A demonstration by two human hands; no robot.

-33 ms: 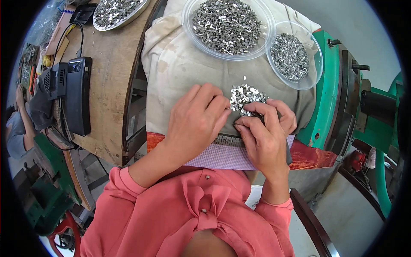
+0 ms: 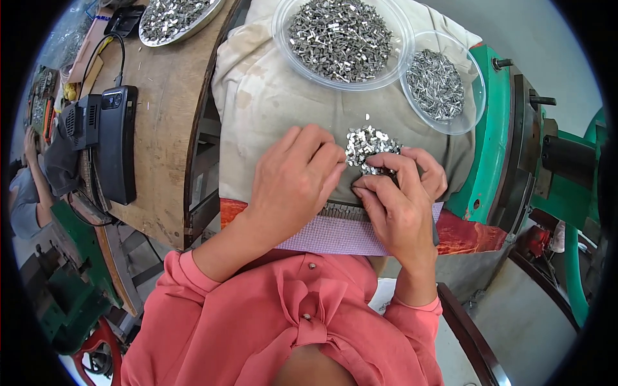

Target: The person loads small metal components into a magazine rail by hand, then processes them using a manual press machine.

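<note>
Small pile of shiny metal bits [image 2: 368, 144] sits just beyond both fingertips; right hand [image 2: 400, 201] nearer, pinching sth dark, left hand [image 2: 297, 180] curled, holds nothing visible.

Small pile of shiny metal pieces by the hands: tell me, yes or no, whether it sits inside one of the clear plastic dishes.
No: the small pile of metal pieces lies loose on the beige cloth, below both clear plastic dishes.

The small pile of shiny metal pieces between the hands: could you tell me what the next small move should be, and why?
Probably pinch one piece off the near edge of the pile of metal pieces. The right hand has its fingertips closed on something small at that edge, and the left hand rests flat on the cloth beside it.
</note>
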